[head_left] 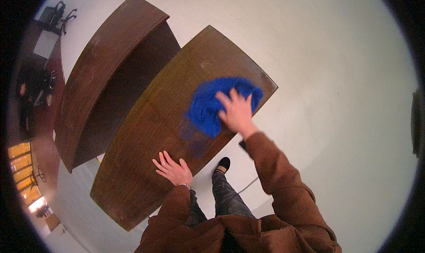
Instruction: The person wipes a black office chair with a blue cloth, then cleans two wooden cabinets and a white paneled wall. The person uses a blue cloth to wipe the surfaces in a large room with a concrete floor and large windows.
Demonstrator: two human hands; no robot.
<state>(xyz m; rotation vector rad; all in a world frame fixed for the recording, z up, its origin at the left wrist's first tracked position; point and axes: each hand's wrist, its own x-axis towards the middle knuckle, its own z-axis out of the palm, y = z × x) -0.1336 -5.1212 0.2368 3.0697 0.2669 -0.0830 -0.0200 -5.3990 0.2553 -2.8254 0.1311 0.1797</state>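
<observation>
"Counts, first?"

"One blue cloth [207,103]. Two bare hands: right hand [237,113], left hand [176,170]. Two brown wooden tables with curved edges: nearer table [141,135], farther table [102,58], the latter off to the left."

"And the look of the cloth?"

"Bright, deep blue, rumpled, with an uneven outline and a blurred lower edge."

"Whereabouts, and under which fingers?"

"On top of the nearer table, toward the far end, by the right-hand edge. Directly beneath the right fingers, spread and slightly bent over the fabric. Apart from the left fingers, splayed, unclenched, resting on wood."
</observation>
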